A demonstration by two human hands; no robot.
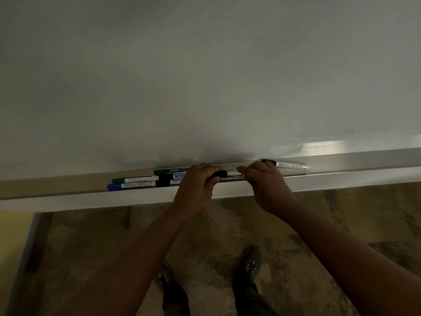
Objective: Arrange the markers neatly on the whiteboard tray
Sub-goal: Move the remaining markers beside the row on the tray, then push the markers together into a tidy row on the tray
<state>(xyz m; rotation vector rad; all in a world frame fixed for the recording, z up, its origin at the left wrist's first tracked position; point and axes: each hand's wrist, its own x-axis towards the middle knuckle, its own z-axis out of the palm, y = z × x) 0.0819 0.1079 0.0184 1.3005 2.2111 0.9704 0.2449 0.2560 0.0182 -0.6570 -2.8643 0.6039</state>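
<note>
Both hands hold one black-capped white marker (227, 174) over the grey metal tray (341, 176): left hand (196, 190) grips cap end, right hand (266, 185) pinches barrel. Step: prob. aligning it w/ the green and blue markers (134, 182) left of left hand. Next: set down parallel, then fetch stray marker (291, 165) beyond right hand.

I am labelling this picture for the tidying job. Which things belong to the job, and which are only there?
Job: whiteboard tray; blue-capped marker; green-capped marker; Camlin marker; black-capped marker; marker held by left hand and right hand.
Not job: whiteboard; shoes; floor.
</note>
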